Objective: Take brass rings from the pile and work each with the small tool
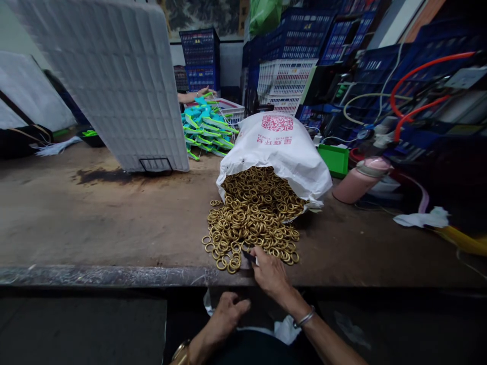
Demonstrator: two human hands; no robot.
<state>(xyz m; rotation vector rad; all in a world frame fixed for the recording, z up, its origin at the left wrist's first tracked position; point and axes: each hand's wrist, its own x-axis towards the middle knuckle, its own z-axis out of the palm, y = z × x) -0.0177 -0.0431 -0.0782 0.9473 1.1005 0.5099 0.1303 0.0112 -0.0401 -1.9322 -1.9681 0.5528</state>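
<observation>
My right hand (271, 276) is closed on a short dark tool (249, 257), whose tip reaches the near edge of a pile of gold-coloured rings (243, 223); its exact kind I cannot tell. Below the table's edge, close to my lap, my left hand (228, 310) is curled closed, and whatever is in its fingers is hidden. The rings spill out of a white woven sack (279, 144) with red print, which lies on its side with its mouth toward me. A few loose rings (227, 263) lie at the front of the pile.
A tall white ribbed panel (125, 91) stands on the brown table (114, 218) at left. Behind it, another person's hand (198, 95) is by green and blue plastic pieces (207, 126). A pink bottle (359, 181), green tray (333, 160) and red hose (397, 109) are at right.
</observation>
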